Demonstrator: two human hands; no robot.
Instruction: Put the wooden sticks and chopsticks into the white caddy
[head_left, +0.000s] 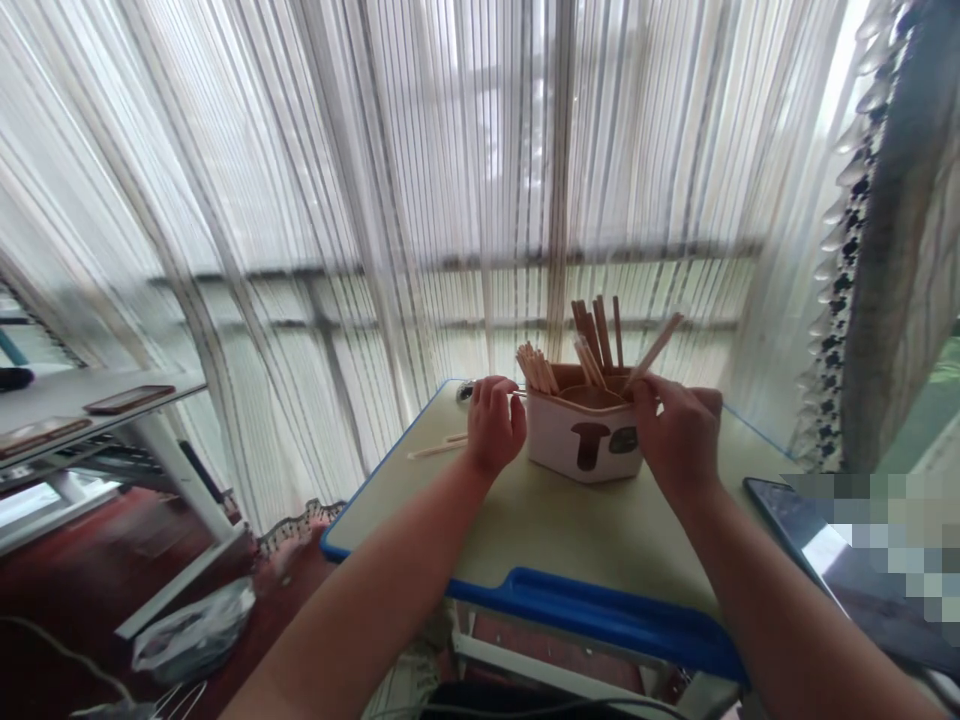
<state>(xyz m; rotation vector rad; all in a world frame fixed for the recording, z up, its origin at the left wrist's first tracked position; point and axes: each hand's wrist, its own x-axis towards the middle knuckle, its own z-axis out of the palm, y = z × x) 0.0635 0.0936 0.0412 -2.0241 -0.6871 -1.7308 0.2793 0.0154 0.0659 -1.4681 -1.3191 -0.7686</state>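
A white box with a brown inside (551, 440) stands on the small table, a dark brown mushroom shape on its front. Pale wooden chopsticks (536, 368) lean in its left compartment, and several darker brown sticks (602, 335) rise at the back. My right hand (679, 425) pinches a pale, flat-looking stick (654, 350), tilted over the box's right corner. At the box's left side, my left hand (496, 425) has its fingers curled, with a thin stick (519, 393) showing at the fingertips. Loose pale chopsticks (435, 451) lie left of that hand.
The table (570, 540) has a blue edge and a front groove. A small dark object (465, 391) sits at its back left. To the right lies a dark-screened tablet (825, 550). Sheer curtains (480, 200) hang behind; a white desk (142, 405) stands left.
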